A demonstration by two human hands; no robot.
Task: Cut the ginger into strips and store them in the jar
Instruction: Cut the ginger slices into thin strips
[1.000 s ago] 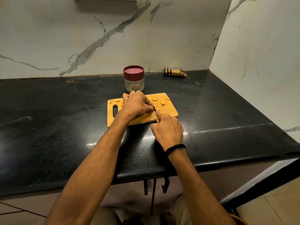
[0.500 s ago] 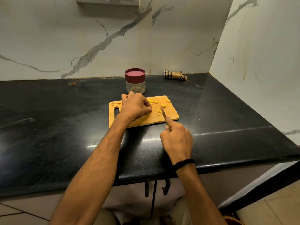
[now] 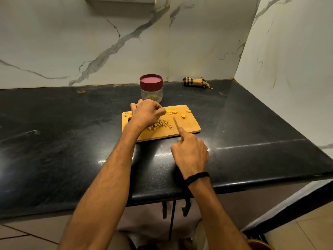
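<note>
- Head view: a wooden cutting board (image 3: 189, 123) lies on the black countertop (image 3: 72, 141), towards its far edge.
- Ginger strips (image 3: 159, 124) sit in a loose pile near the board's middle; round ginger slices (image 3: 172, 111) lie along its far edge.
- Left hand (image 3: 146, 112) hovers over the board's left half, fingers curled with thumb and forefinger meeting – whether they pinch a piece I cannot tell.
- Right hand (image 3: 191, 154), a black band (image 3: 197, 177) at the wrist, grasps the knife (image 3: 175, 122); the blade points away over the board, just right of the strips.
- Jar (image 3: 151, 88), maroon lid on, stands just behind the board's far edge.
- Rolled checked cloth (image 3: 195, 82) lies near the countertop's far right corner.
</note>
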